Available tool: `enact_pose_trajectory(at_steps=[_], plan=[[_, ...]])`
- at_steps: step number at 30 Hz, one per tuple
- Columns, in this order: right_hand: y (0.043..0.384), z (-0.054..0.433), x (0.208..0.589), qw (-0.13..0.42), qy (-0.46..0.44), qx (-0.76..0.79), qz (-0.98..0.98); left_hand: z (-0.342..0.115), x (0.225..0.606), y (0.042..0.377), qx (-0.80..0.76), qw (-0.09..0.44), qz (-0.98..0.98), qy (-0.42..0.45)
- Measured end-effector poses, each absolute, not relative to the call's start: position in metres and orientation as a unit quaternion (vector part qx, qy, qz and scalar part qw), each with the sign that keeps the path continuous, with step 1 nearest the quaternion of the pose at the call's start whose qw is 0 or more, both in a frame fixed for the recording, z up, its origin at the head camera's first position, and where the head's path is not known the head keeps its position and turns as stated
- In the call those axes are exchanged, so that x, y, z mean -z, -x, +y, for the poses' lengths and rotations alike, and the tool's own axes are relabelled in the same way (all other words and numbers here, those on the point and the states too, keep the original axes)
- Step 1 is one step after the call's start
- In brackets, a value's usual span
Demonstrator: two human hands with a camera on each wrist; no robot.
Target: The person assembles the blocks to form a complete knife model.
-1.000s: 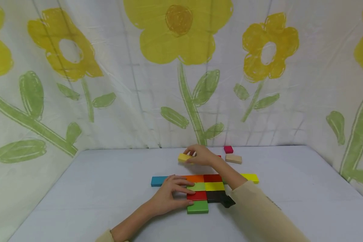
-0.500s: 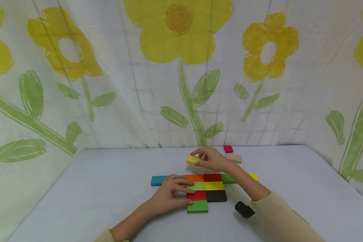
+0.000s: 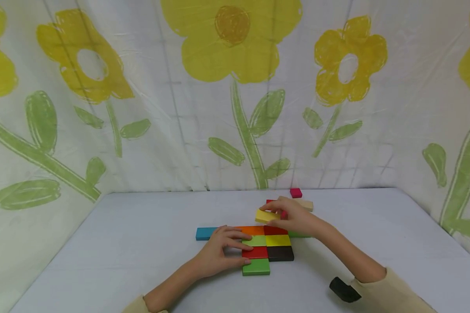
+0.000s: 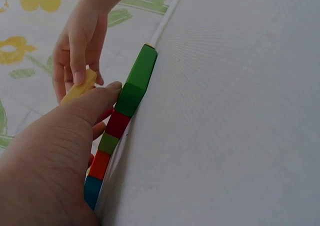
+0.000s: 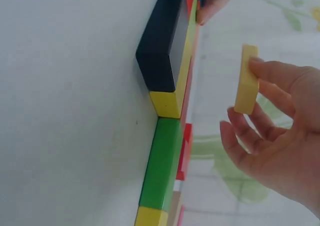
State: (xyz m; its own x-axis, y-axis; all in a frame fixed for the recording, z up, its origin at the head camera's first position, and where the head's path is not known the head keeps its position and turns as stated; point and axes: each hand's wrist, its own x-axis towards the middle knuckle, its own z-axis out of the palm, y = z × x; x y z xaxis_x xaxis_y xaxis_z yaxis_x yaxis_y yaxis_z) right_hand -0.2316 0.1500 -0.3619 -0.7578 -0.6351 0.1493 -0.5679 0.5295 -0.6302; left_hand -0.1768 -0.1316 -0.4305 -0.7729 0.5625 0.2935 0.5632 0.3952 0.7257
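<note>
My right hand (image 3: 295, 217) pinches a light yellow block (image 3: 265, 216) between thumb and fingers, held above the back of a flat block layout. In the right wrist view the light yellow block (image 5: 247, 81) hangs apart from the row of blocks. My left hand (image 3: 218, 253) rests at the layout's left side, its extended fingertips on the light green block (image 3: 257, 240), red block (image 3: 258, 252) and green block (image 3: 256, 268). Beside these lie a bright yellow block (image 3: 277, 240) and a black block (image 3: 280, 253). Orange (image 3: 251, 230), dark red (image 3: 274, 230) and blue blocks (image 3: 205, 234) form the back row, partly hidden by my left hand.
Behind the layout lie a crimson block (image 3: 295, 192) and a plain wooden block (image 3: 307, 205). A red block (image 3: 270, 201) shows partly behind my right hand. A flowered curtain (image 3: 172, 130) hangs along the table's back edge.
My right hand has carried the light yellow block to the right and nearer, toward the back row. The left hand stays in place on the blocks.
</note>
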Motion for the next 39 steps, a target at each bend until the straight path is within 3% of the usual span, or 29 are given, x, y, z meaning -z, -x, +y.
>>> enact_pose_trajectory(at_steps=[8,21,39], plan=[[0.204,0.168,0.362,0.058,0.368,0.355,0.858,-0.132,0.431,0.177,0.436,-0.005,-0.836,0.333],[0.173,0.182,0.370,0.130,0.364,0.356,0.851,-0.131,0.431,0.177,0.430,-0.011,-0.842,0.326],[0.174,0.185,0.386,0.140,0.397,0.344,0.839,-0.131,0.433,0.177,0.431,0.000,-0.839,0.333]])
